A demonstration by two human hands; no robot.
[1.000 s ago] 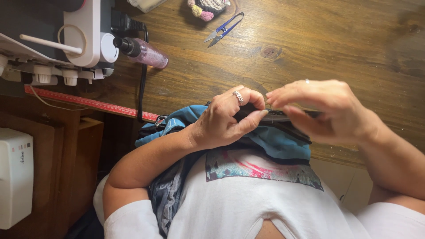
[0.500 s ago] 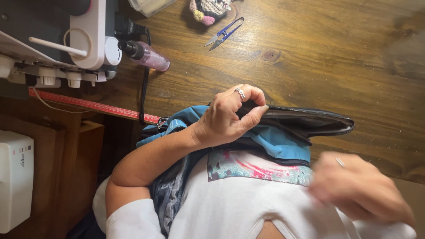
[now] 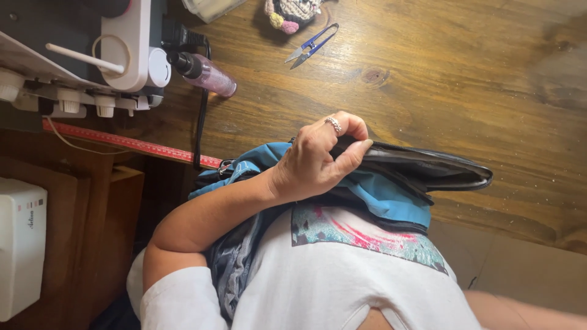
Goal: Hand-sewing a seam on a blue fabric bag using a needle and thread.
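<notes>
1. Nearest: white shirt point(image 3: 342, 287) with a teal and pink print, filling the bottom of the view; grey-blue cloth bunched against it on the left side.
2. Bare skin at the bottom right corner, maybe the right forearm; right hand itself out of view, grip not checkable.
3. Left hand point(image 3: 315, 162) reaching in from the lower left, ring on one finger, thumb and fingers clenched on the near end of the black zippered panel point(image 3: 428, 168).
4. Black zippered panel lying flat at the table's near edge, partly on top of the blue bag fabric point(image 3: 379, 195), far end pointing right and free, zipper line visible along its top edge.
5. Blue bag fabric squeezed between the shirt and the table edge, touching both, under the left hand.
6. Step in hand, as a judgement: panel pinned in place against the blue fabric, one-handed hold only, no sewing under way.
7. Next move, as a judgement: needs a second hand on the free right end to keep the edges lined up; one-point pinch likely to let the panel swing.
8. Wooden table point(image 3: 465, 79) beyond, bare on the right.
9. Red measuring tape point(image 3: 122, 142) along the left edge, black cable point(image 3: 200, 122) crossing it.
10. White box point(image 3: 21, 244) low on the far left, off the table.
11. Farther: white sewing machine point(image 3: 122, 49) top left, pink bottle point(image 3: 208, 74) just beside it.
12. Farthest: blue thread snips point(image 3: 312, 46), well apart from the hand; crocheted trinket point(image 3: 290, 12) at the top edge.
</notes>
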